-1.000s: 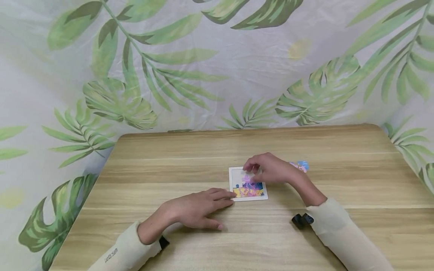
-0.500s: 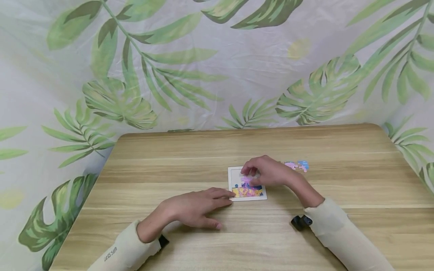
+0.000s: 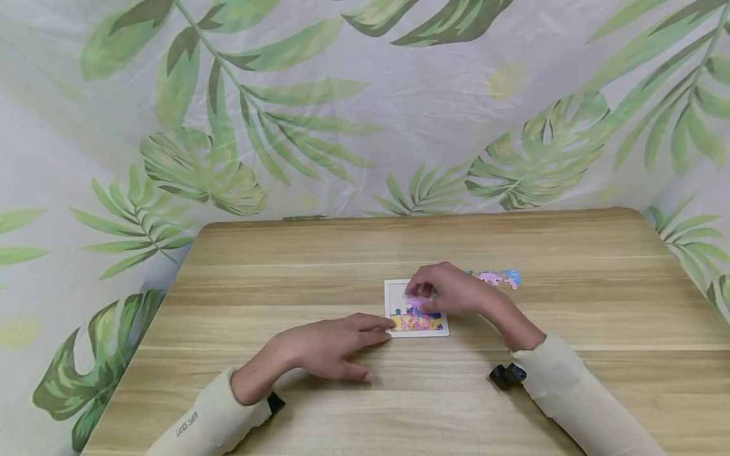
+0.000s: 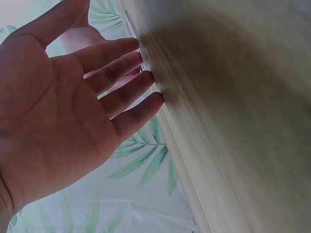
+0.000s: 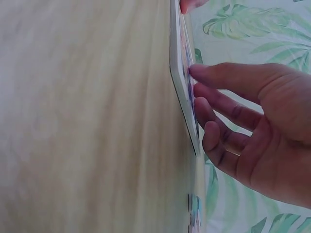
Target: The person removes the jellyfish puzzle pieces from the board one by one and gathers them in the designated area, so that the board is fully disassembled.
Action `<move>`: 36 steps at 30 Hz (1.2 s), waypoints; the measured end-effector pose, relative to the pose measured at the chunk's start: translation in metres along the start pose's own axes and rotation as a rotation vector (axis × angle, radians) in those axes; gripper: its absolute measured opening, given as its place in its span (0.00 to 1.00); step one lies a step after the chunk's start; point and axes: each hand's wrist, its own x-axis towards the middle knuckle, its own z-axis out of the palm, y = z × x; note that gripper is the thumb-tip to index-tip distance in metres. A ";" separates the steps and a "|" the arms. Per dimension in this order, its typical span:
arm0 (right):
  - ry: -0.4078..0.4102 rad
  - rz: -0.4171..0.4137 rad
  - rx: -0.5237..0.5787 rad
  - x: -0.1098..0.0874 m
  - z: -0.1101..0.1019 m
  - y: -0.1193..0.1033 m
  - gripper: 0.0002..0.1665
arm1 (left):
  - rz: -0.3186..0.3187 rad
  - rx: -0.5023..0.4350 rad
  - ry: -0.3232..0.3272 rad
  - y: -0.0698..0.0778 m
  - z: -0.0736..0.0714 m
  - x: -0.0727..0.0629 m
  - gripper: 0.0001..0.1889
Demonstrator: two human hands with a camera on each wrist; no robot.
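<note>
A square white jigsaw puzzle tray (image 3: 388,291) lies on the table, its lower part filled with yellow, pink and blue picture pieces (image 3: 419,323). My left hand (image 3: 336,345) lies with fingers extended, the fingertips touching the tray's lower left edge. In the left wrist view its palm (image 4: 53,111) shows nothing held. Over the tray, my right hand (image 3: 459,288) has bent fingers and pinches a pink puzzle piece (image 3: 417,303) between thumb and fingers, low against the tray. The right wrist view shows the thumb (image 5: 204,73) at the tray's surface; the piece is mostly hidden there.
Several loose puzzle pieces (image 3: 495,278), pink and blue, lie to the right of the tray, partly behind the right wrist. The wooden table (image 3: 274,278) ends at a leaf-patterned cloth (image 3: 342,126). A black wrist camera (image 3: 507,376) sits under the right sleeve.
My right hand has shifted slightly left and down over the tray, with the pink piece between its fingers. More of the loose pieces show behind the wrist. My left hand has stayed in place.
</note>
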 end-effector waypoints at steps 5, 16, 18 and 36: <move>0.016 -0.021 0.008 0.000 0.002 0.001 0.16 | 0.002 0.005 0.003 0.000 0.001 0.000 0.36; 0.037 -0.007 0.026 0.000 0.003 -0.001 0.17 | -0.014 0.000 -0.009 0.001 0.000 0.000 0.37; 0.043 -0.006 0.025 0.000 0.003 -0.002 0.18 | -0.015 -0.001 -0.009 0.001 0.000 0.000 0.37; 0.046 0.023 0.036 0.001 0.005 -0.003 0.17 | -0.007 0.017 0.006 0.002 0.001 -0.002 0.37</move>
